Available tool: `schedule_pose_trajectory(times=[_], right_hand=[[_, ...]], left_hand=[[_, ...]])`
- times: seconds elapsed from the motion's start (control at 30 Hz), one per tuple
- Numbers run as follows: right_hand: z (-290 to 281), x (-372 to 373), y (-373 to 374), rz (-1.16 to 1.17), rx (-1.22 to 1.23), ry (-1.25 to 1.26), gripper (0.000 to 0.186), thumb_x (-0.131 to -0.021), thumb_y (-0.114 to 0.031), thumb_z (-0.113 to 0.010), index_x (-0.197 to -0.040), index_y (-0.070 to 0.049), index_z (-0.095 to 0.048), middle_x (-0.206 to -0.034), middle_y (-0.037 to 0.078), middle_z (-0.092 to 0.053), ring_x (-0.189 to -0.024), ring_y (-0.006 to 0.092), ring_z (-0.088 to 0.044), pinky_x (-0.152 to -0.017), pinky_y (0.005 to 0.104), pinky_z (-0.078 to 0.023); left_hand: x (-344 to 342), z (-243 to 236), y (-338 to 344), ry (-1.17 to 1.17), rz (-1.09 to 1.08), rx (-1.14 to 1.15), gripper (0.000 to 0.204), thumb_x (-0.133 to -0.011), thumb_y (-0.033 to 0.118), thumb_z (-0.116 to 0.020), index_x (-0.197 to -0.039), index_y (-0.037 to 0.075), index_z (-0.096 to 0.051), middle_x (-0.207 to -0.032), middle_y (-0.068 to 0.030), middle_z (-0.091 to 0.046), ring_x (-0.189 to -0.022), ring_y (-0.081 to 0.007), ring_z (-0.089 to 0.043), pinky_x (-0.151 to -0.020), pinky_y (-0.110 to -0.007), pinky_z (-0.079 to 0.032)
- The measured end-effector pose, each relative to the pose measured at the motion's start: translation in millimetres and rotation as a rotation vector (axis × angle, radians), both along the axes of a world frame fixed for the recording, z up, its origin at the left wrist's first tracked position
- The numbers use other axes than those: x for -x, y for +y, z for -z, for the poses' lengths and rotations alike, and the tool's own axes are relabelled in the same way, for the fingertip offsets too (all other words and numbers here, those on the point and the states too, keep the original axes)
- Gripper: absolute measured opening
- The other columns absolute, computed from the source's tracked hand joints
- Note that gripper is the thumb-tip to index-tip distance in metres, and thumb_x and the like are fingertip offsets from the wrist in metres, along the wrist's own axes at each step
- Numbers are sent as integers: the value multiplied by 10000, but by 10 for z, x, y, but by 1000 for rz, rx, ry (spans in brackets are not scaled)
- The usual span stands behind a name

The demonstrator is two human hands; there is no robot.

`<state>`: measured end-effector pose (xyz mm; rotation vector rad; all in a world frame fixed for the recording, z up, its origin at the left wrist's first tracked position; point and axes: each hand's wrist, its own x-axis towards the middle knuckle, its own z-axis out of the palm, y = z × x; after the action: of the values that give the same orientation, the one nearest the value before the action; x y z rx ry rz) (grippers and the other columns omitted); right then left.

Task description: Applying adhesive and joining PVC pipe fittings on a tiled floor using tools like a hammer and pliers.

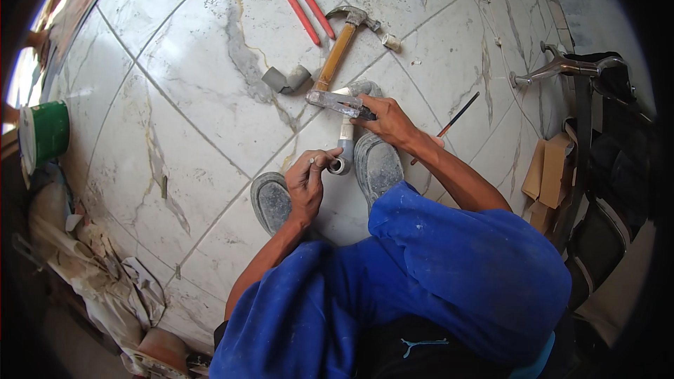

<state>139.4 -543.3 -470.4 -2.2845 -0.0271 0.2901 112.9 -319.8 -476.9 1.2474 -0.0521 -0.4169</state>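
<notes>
My left hand [307, 184] is closed. Between its fingers shows the small round pale end of a thin rod [311, 161], the rest hidden. Its fingertips touch a grey pipe elbow [342, 164], whose open end faces me between my shoes. From the elbow a short white pipe [347, 129] runs away toward another grey fitting [366, 88]. My right hand [387, 121] grips a flat silvery tool [335, 102] across the pipe; its exact kind I cannot make out. The tool's far end overlaps the handle of a claw hammer [337, 52] lying on the floor.
Beyond lie red-handled pincers [302, 1], a grey pipe tee [286, 80] and a white pipe piece [392, 43]. A thin dark stick [460, 114] lies right of my arm. Farther right stand a cardboard box [551, 172] and a chair; at left, a green bucket [50, 131] and cloth [91, 267].
</notes>
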Motion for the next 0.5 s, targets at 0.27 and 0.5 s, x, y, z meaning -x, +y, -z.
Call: schedule_pose_trajectory(times=[0.27, 0.5], right_hand=[[87, -142, 120, -19, -16, -22, 365, -781, -173, -686, -1094, -37, -559, -943, 185, -631, -900, 361, -599, -767, 402, -468], [129, -245, 442, -177, -7, -28, 416, -720, -63, -668, -1123, -54, -567, -1036, 147, -635, -961, 331, -605, -822, 386, -474]], left_hand=[[98, -113, -167, -512, 278, -478, 117, -809, 24, -628, -925, 33, -643, -882, -100, -645, -873, -250, -652, -760, -345, -516], [47, -30, -33, -1124, 561, -517, 253, -767, 96, -639, -1020, 83, -638, -882, -47, -622, -825, -210, -632, -668, -295, -542]])
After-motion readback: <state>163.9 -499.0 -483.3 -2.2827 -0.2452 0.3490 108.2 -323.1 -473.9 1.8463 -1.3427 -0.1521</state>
